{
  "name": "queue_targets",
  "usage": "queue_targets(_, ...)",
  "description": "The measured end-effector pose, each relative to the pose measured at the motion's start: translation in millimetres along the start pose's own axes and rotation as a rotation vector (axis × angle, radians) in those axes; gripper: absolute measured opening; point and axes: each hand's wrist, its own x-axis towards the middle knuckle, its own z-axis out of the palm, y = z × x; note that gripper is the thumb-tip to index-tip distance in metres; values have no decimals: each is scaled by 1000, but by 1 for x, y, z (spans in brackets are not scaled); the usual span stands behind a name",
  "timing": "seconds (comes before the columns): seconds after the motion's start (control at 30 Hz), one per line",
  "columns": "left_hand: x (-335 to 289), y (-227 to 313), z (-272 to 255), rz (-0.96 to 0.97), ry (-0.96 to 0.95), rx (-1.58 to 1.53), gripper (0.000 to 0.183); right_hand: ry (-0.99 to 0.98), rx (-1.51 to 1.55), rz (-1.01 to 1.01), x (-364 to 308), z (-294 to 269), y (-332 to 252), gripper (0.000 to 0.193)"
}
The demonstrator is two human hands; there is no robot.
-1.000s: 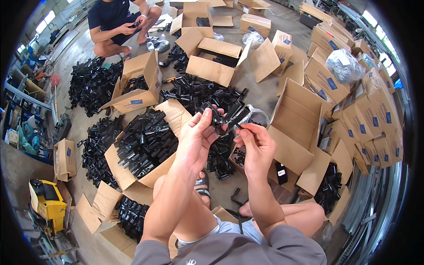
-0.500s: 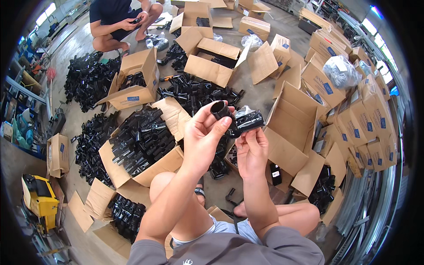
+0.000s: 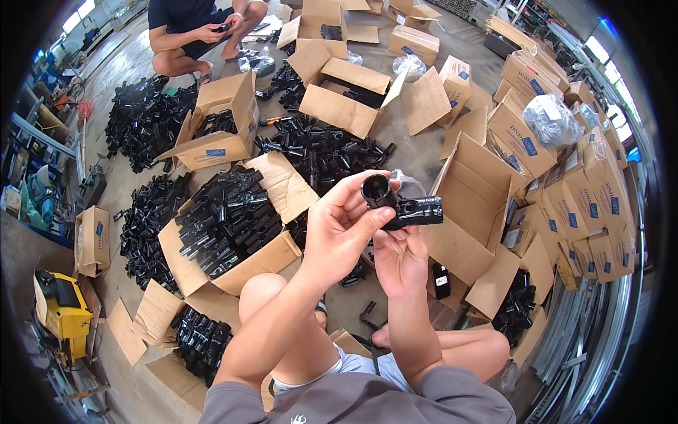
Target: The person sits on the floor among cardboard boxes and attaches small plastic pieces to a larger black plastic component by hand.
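The left hand (image 3: pixel 342 233) is closed around one end of a black tube fitting (image 3: pixel 421 210), thumb across its near side and fingers behind, the round mouth tipped up toward the person's eyes, perhaps so that its inside can be seen. The right hand (image 3: pixel 402 258) sits just below, fingers bent up under the fitting's other arm, seemingly to steady it; whether they pinch it or only prop it cannot be told. The fitting is thus up in front of the person, over the floor. To the left, within reach, an open carton (image 3: pixel 272 261) is heaped with similar black pieces (image 3: pixel 229 219), lying mostly side by side, which probably saves room. A lower carton (image 3: pixel 159 311) nearer the person holds more in tight rows, and another at right (image 3: pixel 498 283) has a looser jumble. Beyond, an upper-left carton (image 3: pixel 191 157) contains further pieces, with loose piles (image 3: pixel 152 127) beside it, while closed cartons (image 3: pixel 600 169) are stacked far right.
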Motion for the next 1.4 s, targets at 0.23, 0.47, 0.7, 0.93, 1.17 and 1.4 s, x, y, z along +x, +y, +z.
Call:
queue_targets(0.23, 0, -5, 4, 14, -7, -2, 49, -52, -77, -91, -6, -9, 3, 40)
queue_targets(0.47, 0, -8, 4, 31, -49, 49, 49, 12, -123, -82, -8, -16, 1, 46)
queue_targets(0.7, -1, -8, 7, 17, -94, 64, 50, 26, 11, -17, -15, 12, -2, 40)
queue_targets(0.93, -2, -10, 9, 72, -98, 148, 47, 66, -9, -16, -17, 11, 0, 36)
queue_targets(1.17, 1, -19, 1, 245, -240, 707, 48, 327, -367, -295, -19, 21, 2, 27)
queue_targets(1.4, -6, -33, 5, -255, -184, 288, 60, 428, -527, -257, -12, -8, -2, 26)
